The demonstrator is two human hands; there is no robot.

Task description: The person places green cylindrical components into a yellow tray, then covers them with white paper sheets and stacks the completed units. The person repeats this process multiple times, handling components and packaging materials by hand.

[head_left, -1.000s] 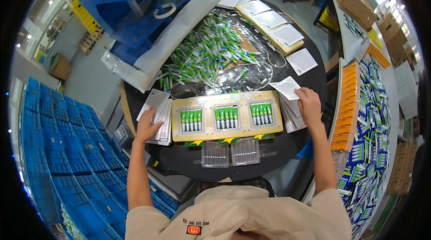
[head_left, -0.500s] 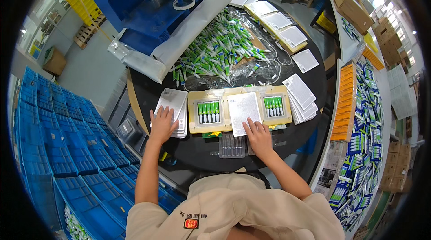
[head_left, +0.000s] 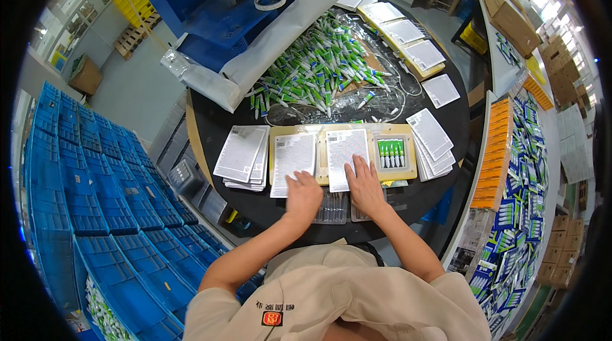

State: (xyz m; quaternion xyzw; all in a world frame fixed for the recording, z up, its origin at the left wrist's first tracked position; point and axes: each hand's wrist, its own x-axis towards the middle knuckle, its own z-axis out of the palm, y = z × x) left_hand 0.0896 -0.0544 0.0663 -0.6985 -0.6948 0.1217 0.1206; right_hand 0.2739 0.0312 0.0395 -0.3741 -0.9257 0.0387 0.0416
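Note:
A long yellow tray point(head_left: 407, 129) lies before me. In its right recess sit several green-and-white tubes point(head_left: 391, 152) under clear plastic. White printed cards cover its other places: a left card point(head_left: 294, 153), slightly askew and overhanging the near edge, and a middle card point(head_left: 347, 148). My left hand point(head_left: 304, 201) is closed at the left card's lower right corner, fingers curled, thumb hidden. Spread flat, the fingers of my right hand point(head_left: 366, 187) rest on the lower right of the middle card.
Stacks of white cards flank the tray, a left stack point(head_left: 241, 153) and a right stack point(head_left: 430, 137). Beyond lies a heap of loose tubes point(head_left: 319, 67). A blue press point(head_left: 217, 22) stands far left. Clear blister shells point(head_left: 333, 208) lie nearer me. Another yellow tray point(head_left: 433, 71) holds cards.
My left hand has moved right from the left stack, and a card now covers the tray's left tubes. My right hand has barely shifted on the middle card. The view has turned slightly.

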